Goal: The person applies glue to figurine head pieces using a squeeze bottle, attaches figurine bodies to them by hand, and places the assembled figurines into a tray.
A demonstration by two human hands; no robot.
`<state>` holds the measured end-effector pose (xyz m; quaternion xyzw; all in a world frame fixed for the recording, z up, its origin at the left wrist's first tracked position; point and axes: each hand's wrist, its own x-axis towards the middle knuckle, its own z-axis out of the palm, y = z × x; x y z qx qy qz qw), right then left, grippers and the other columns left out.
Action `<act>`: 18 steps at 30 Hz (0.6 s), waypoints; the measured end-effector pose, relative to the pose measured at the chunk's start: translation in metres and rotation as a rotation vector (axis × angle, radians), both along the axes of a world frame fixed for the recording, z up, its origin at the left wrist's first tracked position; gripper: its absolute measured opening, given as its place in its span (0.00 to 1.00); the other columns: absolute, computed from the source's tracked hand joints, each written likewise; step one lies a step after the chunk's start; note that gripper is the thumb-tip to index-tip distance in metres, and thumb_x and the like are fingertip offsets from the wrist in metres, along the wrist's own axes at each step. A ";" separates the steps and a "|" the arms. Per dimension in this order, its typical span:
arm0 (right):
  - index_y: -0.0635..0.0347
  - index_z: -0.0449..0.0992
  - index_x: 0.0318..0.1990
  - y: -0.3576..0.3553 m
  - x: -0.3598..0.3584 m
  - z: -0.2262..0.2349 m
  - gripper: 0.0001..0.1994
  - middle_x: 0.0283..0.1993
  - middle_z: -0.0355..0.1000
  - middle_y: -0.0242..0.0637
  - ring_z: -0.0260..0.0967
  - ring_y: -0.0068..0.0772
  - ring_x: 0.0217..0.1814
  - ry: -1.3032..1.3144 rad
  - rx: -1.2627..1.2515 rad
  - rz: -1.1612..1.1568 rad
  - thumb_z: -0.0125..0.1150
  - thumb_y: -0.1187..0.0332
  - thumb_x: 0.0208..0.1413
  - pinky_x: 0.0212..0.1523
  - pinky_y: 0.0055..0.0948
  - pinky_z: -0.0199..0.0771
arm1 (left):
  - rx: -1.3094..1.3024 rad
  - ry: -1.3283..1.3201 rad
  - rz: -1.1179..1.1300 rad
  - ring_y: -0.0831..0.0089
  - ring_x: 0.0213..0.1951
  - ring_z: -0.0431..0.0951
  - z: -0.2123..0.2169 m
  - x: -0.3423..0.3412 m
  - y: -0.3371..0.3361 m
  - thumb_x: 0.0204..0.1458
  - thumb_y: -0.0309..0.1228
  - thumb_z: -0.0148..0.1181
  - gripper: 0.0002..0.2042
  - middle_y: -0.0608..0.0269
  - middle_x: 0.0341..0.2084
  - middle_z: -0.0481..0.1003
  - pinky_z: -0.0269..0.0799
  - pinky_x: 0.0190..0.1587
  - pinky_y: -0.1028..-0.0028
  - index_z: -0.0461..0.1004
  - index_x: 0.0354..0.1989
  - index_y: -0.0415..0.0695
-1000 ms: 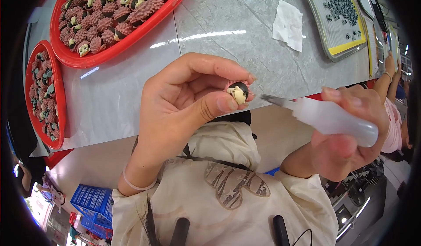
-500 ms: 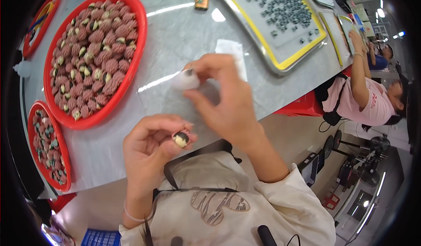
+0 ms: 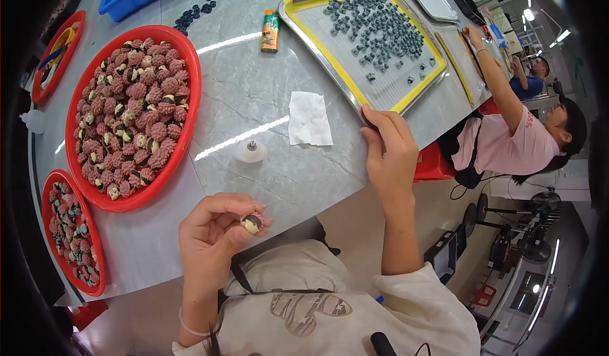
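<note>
My left hand [image 3: 214, 234] pinches a small ridged pink piece with a black-and-cream rounded part [image 3: 252, 223] on its face, held over the table's front edge. On the right, my right hand [image 3: 393, 150] has its fingertips closed at the near corner of a metal tray [image 3: 342, 84] with a yellow border. Many small dark grey-green pieces [image 3: 387, 29] are scattered across that tray. A small white squeeze bottle [image 3: 252, 151] with a metal tip stands on the table between my hands, touched by neither. Beside it lies a white paper tissue [image 3: 309, 119].
A large round red tray [image 3: 190, 112] full of similar pink pieces stands at left, with a smaller red tray [image 3: 101, 280] in front. An orange-green tube [image 3: 269, 31], dark pieces [image 3: 190, 17] and a blue bin [image 3: 117, 6] lie farther back. A co-worker [image 3: 523, 137] sits at right.
My right hand has set the white bottle down on the table, let go of it and moved right to the metal tray's corner. The left hand still holds the pink piece.
</note>
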<state>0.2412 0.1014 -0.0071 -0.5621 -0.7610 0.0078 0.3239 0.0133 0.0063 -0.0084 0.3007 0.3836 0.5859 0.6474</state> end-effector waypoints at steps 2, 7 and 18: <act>0.65 0.70 0.35 -0.003 0.006 0.005 0.12 0.31 0.68 0.40 0.66 0.36 0.31 -0.013 -0.016 -0.008 0.53 0.83 0.39 0.32 0.24 0.65 | 0.020 0.001 0.004 0.68 0.32 0.73 0.001 0.001 -0.001 0.42 0.27 0.58 0.12 0.55 0.31 0.69 0.72 0.35 0.73 0.67 0.33 0.35; 0.66 0.70 0.34 -0.017 0.036 0.021 0.13 0.30 0.68 0.41 0.67 0.34 0.32 -0.079 -0.192 -0.118 0.51 0.85 0.36 0.33 0.24 0.65 | -0.013 0.020 0.009 0.71 0.30 0.72 0.001 0.000 -0.002 0.42 0.28 0.59 0.11 0.57 0.30 0.68 0.69 0.30 0.79 0.65 0.32 0.38; 0.67 0.69 0.37 -0.035 0.095 0.046 0.14 0.36 0.68 0.41 0.65 0.35 0.39 -0.075 -0.168 -0.167 0.55 0.78 0.37 0.42 0.24 0.61 | 0.026 0.031 -0.045 0.69 0.32 0.73 0.004 0.010 0.000 0.42 0.27 0.58 0.11 0.56 0.32 0.68 0.70 0.33 0.76 0.66 0.33 0.36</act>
